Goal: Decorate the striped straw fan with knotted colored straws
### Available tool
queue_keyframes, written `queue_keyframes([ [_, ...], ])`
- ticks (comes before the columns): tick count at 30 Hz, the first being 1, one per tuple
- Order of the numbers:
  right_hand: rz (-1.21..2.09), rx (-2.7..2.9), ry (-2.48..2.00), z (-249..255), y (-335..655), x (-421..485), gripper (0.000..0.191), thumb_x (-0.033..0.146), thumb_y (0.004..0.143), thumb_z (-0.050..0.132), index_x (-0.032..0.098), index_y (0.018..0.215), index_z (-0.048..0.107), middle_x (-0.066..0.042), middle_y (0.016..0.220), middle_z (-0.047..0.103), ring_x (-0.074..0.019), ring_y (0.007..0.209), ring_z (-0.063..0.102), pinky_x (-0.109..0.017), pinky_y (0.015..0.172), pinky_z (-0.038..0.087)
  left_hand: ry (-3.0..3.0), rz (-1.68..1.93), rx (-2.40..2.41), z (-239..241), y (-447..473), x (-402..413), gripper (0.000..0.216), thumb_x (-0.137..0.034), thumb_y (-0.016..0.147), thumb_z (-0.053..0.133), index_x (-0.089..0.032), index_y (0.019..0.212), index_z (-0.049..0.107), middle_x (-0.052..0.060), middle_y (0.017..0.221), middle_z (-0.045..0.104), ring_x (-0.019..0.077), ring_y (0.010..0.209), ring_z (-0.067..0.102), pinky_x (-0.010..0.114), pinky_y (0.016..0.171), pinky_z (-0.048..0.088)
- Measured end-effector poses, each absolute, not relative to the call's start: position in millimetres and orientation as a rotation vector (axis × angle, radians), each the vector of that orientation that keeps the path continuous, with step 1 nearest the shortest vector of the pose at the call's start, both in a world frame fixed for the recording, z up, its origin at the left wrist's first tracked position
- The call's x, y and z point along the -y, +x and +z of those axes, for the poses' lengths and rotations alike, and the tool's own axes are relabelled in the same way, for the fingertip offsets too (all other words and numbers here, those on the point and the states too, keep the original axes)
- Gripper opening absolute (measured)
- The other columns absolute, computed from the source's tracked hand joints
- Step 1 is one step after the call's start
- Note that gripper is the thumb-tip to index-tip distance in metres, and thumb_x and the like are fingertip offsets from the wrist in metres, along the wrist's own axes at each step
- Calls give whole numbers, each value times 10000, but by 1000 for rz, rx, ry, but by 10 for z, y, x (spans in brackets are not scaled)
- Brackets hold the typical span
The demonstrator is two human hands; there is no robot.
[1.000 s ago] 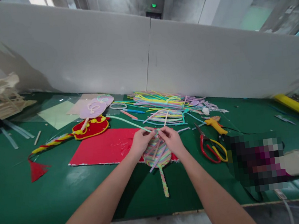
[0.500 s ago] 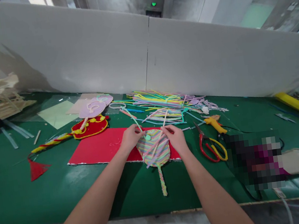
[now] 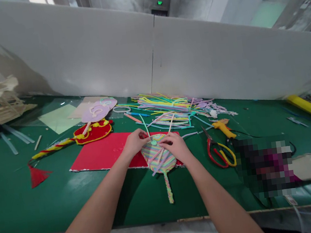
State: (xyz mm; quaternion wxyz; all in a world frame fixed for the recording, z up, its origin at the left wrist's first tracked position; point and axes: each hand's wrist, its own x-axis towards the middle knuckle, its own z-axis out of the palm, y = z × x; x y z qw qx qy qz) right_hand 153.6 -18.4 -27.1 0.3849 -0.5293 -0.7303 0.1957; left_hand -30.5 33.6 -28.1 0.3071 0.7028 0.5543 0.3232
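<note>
A small round fan (image 3: 167,164) covered in striped pastel pipe cleaners lies partly on a red board (image 3: 100,154), its twisted handle (image 3: 168,187) towards me. Near the fan's top left, my left hand (image 3: 135,143) pinches a pale green pipe cleaner (image 3: 144,124) that sticks up away from me. A small green coil (image 3: 154,142) rests on the fan between my hands. My right hand (image 3: 175,145) is closed, fingertips together beside the coil; what they grip is hidden. A pink pipe cleaner (image 3: 171,123) rises behind that hand. Loose lilac and pink strips (image 3: 158,165) cross the fan's face.
Behind the fan lies a heap of pastel pipe cleaners (image 3: 165,105). Red-and-yellow-handled scissors (image 3: 219,154) and a yellow glue gun (image 3: 224,128) are at right. A red fan with yellow trim (image 3: 94,132) and lilac oval pieces (image 3: 96,112) lie at left.
My right hand has moved left across the fan, its fingertips now beside the green coil. The green pipe cleaner in my left hand stands more upright.
</note>
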Motion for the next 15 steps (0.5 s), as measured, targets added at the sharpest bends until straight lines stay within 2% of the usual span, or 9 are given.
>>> queue_keyframes([
  [7, 473, 1903, -1361, -246, 1580, 187, 129, 346, 742, 591, 245, 760, 669, -21, 752, 586, -167, 733, 515, -290, 676, 386, 1893, 766, -1415, -341, -323, -358, 255, -362, 591, 629, -179, 757, 569, 4, 682, 578, 137, 608, 520, 213, 502, 364],
  [12, 373, 1912, -1395, -202, 1606, 187, 403, 414, 844, 412, 221, 546, 602, -15, 587, 554, -153, 641, 500, -288, 677, 359, 1976, 750, -1456, -330, -329, -366, 263, -349, 595, 633, -173, 791, 627, 40, 759, 582, 159, 661, 531, 235, 561, 395],
  [15, 346, 1909, -1433, -221, 1605, 181, 493, 433, 862, 356, 214, 475, 569, -18, 584, 531, -138, 605, 491, -278, 673, 353, 2012, 711, -1448, -315, -333, -353, 316, -382, 622, 616, -184, 865, 652, 46, 777, 568, 165, 675, 537, 239, 584, 403],
])
